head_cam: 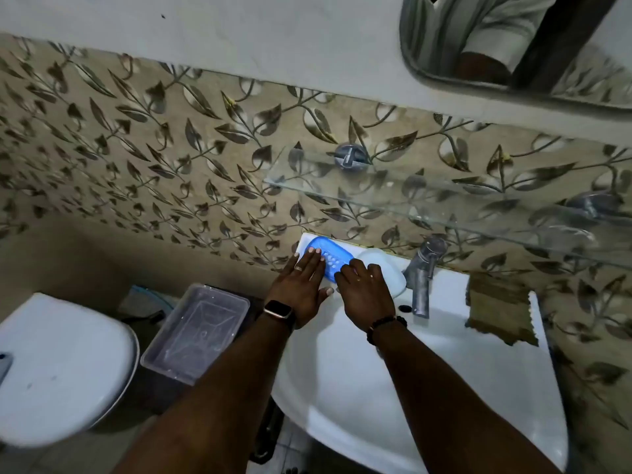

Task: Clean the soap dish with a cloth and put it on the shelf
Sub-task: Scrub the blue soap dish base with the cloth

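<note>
A blue soap dish point(333, 256) with a perforated insert lies on the back left corner of the white sink point(376, 388). Its translucent white lid or tray point(388, 271) lies just to its right. My left hand point(302, 285) rests flat on the dish's left half, fingers spread. My right hand point(366, 292) covers the dish's right end, fingers curled over its edge. A brown cloth point(499, 307) lies on the sink's right rim, apart from both hands. The glass shelf point(393, 196) is fixed to the tiled wall above the sink.
A chrome tap point(422, 275) stands at the back of the sink between the dish and the cloth. A clear plastic box point(198, 330) sits left of the sink, a white toilet lid point(58, 367) further left. A mirror point(513, 42) hangs top right.
</note>
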